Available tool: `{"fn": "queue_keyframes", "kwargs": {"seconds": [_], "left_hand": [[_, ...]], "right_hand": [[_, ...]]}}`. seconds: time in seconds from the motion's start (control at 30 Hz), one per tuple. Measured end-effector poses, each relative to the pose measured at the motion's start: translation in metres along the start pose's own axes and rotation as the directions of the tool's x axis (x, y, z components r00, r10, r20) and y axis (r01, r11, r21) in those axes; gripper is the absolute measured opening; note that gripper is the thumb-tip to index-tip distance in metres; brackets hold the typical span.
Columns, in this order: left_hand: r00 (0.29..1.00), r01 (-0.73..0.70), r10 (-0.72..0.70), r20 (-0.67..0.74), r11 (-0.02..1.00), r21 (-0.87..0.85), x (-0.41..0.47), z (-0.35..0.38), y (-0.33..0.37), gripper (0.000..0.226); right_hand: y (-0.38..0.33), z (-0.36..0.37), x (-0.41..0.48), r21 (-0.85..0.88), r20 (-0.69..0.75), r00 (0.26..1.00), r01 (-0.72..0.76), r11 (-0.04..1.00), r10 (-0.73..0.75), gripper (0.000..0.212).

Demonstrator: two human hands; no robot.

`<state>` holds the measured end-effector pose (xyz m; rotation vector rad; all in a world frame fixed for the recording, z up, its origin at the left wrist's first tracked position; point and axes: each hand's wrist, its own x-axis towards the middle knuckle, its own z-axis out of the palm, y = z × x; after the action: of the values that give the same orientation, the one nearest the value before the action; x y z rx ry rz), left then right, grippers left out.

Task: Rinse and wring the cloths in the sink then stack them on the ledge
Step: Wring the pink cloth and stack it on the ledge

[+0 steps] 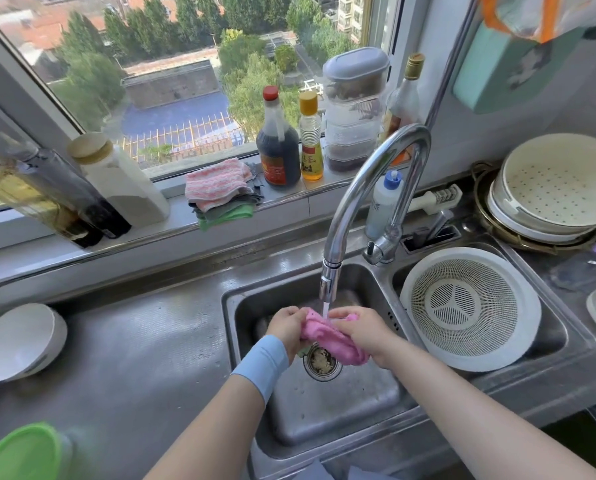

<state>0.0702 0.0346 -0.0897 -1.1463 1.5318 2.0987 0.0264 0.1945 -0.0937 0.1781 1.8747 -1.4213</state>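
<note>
As L hand (285, 328), R hand (363, 331) grip pink cloth (327, 338), R basin (553, 329) holds colander (469, 308).

Left of the faucet (376, 188), bare steel counter (144, 341) runs open to a white bowl (19, 341). Behind it, 2 sauce bottles (278, 147), stacked containers (353, 116) and a cloth stack (220, 192) crowd the ledge (289, 197). Right of it, a white colander (469, 310) fills the basin (553, 327).
</note>
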Motion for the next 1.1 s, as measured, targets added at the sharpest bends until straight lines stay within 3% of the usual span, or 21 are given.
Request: {"fn": "queue_keyframes", "kwargs": {"seconds": [0.1, 0.13, 0.2, 0.27, 0.33, 0.4, 0.53, 0.7, 0.73, 0.77, 0.83, 0.87, 0.9, 0.93, 1.0, 1.1], "left_hand": [[0.998, -0.024, 0.021, -0.051, 0.998, -0.054, 0.004, -0.003, -0.002, 0.021], [0.999, -0.033, 0.031, -0.032, 0.996, -0.081, 0.003, -0.003, -0.002, 0.023], [0.996, -0.043, 0.052, 0.066, 0.992, -0.12, -0.001, -0.004, -0.003, 0.026], [0.98, -0.029, 0.052, 0.191, 0.992, -0.124, -0.007, -0.002, -0.003, 0.019], [0.968, -0.038, 0.062, 0.242, 0.994, -0.102, -0.009, -0.002, -0.007, 0.012], [0.976, -0.059, 0.079, 0.204, 0.993, -0.102, -0.006, -0.001, -0.012, 0.02], [0.986, -0.108, 0.117, 0.119, 0.991, -0.077, -0.002, 0.001, -0.016, 0.03], [0.972, -0.233, 0.235, 0.002, 0.965, 0.119, -0.003, -0.004, -0.01, 0.036], [0.964, -0.252, 0.262, -0.051, 0.956, 0.152, -0.001, -0.007, -0.009, 0.036], [0.959, -0.253, 0.269, -0.09, 0.954, 0.164, 0.0, -0.01, -0.008, 0.034], [0.965, -0.23, 0.243, -0.098, 0.964, 0.133, -0.002, -0.011, -0.006, 0.026], [0.969, -0.22, 0.233, -0.081, 0.965, 0.142, -0.003, -0.011, -0.005, 0.02], [0.97, -0.219, 0.233, -0.065, 0.961, 0.169, -0.002, -0.01, -0.006, 0.016], [0.973, -0.209, 0.223, -0.054, 0.959, 0.191, 0.0, -0.009, -0.007, 0.016], [0.986, -0.154, 0.163, -0.025, 0.967, 0.205, 0.004, -0.009, -0.009, 0.021], [0.998, -0.058, 0.051, 0.041, 0.98, 0.193, 0.011, -0.003, -0.014, 0.02]], "right_hand": [[-0.006, 0.002, -0.003, 0.332, -0.011, 1.0, -0.018, 0.943, 0.023, 0.023], [-0.007, 0.003, -0.003, 0.332, -0.057, 0.998, -0.006, 0.943, 0.026, 0.024], [-0.005, 0.002, -0.004, 0.017, -0.177, 0.984, 0.013, 1.0, -0.01, 0.021], [-0.001, 0.001, -0.007, -0.325, -0.234, 0.969, 0.001, 0.946, -0.082, 0.016], [0.004, 0.003, -0.006, -0.491, -0.225, 0.958, 0.047, 0.87, -0.179, 0.01], [0.008, 0.007, -0.004, -0.593, -0.168, 0.935, 0.159, 0.789, -0.314, 0.009], [0.005, 0.013, -0.007, -0.394, -0.202, 0.897, 0.294, 0.871, -0.394, 0.014], [-0.001, 0.013, -0.005, -0.249, -0.251, 0.932, 0.2, 0.948, -0.262, 0.015], [-0.001, 0.009, -0.004, -0.316, -0.215, 0.944, 0.174, 0.933, -0.249, 0.015], [-0.001, 0.004, -0.005, -0.459, -0.129, 0.962, 0.156, 0.875, -0.239, 0.018], [-0.001, -0.003, -0.007, -0.746, 0.078, 0.984, 0.163, 0.646, -0.158, 0.035], [-0.001, -0.005, -0.007, -0.801, 0.122, 0.986, 0.168, 0.574, -0.117, 0.036], [-0.001, -0.006, -0.007, -0.799, 0.139, 0.984, 0.176, 0.575, -0.108, 0.033], [-0.003, -0.007, -0.008, -0.749, 0.135, 0.986, 0.168, 0.641, -0.101, 0.032], [-0.008, -0.002, -0.006, -0.515, 0.075, 0.992, 0.129, 0.848, -0.105, 0.028], [-0.017, 0.011, -0.001, -0.204, -0.036, 0.991, 0.119, 0.972, -0.129, 0.022]]}}
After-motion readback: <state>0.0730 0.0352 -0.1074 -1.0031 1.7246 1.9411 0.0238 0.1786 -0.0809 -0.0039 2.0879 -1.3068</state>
